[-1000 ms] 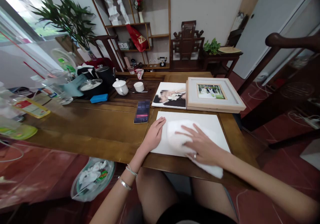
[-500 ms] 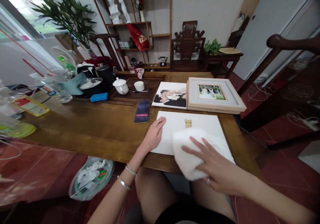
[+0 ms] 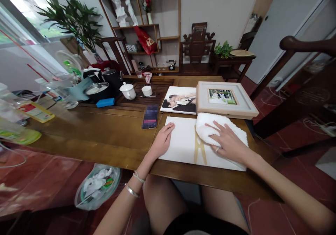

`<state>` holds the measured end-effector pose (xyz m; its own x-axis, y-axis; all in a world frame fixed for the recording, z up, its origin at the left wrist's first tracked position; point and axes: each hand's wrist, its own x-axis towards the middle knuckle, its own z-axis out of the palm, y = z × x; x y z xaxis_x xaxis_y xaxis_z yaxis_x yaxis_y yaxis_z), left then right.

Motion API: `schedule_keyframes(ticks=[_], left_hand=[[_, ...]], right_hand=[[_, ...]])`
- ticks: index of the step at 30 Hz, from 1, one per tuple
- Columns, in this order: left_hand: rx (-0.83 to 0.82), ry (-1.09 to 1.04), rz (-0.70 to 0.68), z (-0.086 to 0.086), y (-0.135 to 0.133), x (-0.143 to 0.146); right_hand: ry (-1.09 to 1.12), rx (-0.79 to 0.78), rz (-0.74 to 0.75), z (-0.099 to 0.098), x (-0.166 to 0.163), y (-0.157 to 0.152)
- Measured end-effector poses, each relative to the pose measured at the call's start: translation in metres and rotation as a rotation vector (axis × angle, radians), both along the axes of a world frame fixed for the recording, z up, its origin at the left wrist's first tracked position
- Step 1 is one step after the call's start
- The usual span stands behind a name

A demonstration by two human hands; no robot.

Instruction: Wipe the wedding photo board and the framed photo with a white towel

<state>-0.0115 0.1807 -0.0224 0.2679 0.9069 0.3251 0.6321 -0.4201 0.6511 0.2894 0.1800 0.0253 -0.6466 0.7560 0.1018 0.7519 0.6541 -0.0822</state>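
A white board [image 3: 181, 142], seemingly the back of a picture frame, lies flat at the table's front edge. A tan easel-like stand [image 3: 200, 151] runs down its middle, partly covered. My left hand [image 3: 163, 139] rests with fingers stretched out on the board's left edge. On the right half, my right hand [image 3: 227, 140] presses a fluffy white cloth [image 3: 206, 125] against the board, fingers spread over it. The cloth hides the board's upper right part.
Behind the board lie a photo print [image 3: 180, 100] and a framed photo [image 3: 223, 97]. A phone [image 3: 150, 116] is left of the board. Farther left stand a white lidded cup [image 3: 127, 91], a blue sponge [image 3: 105, 102] and several bottles. A lined waste bin [image 3: 98, 187] stands below the table.
My right hand has moved the cloth away from me, from the board's front edge to its upper right. More of the tan stand shows. My left hand has stayed in place.
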Motion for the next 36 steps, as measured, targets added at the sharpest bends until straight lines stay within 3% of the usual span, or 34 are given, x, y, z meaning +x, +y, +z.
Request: schedule_keyframes(ticks=[9,12,18,21,25,31,33,36], left_hand=[[0.002,0.036,0.007,-0.001,0.001,0.001],[0.002,0.025,0.006,-0.001,0.001,0.001],[-0.005,0.024,0.005,-0.002,0.0,0.001],[-0.004,0.026,0.006,-0.002,0.0,0.0],[0.001,0.023,0.005,-0.002,0.0,0.0],[0.012,0.025,-0.024,-0.002,0.0,0.0],[0.008,0.034,-0.025,-0.002,0.0,0.0],[0.001,0.042,-0.029,-0.001,0.0,0.0]], right_hand=[[-0.061,-0.288,0.076,0.03,0.012,-0.095],[-0.047,-0.268,0.064,0.032,0.015,-0.087],[-0.056,-0.068,0.061,0.012,0.018,-0.004],[-0.083,-0.006,0.076,0.004,0.017,0.016],[-0.079,-0.061,0.076,0.009,0.017,-0.005],[-0.052,-0.29,0.16,0.045,0.018,-0.068],[-0.046,-0.324,0.173,0.048,0.018,-0.07],[-0.015,-0.273,0.158,0.037,0.018,-0.05]])
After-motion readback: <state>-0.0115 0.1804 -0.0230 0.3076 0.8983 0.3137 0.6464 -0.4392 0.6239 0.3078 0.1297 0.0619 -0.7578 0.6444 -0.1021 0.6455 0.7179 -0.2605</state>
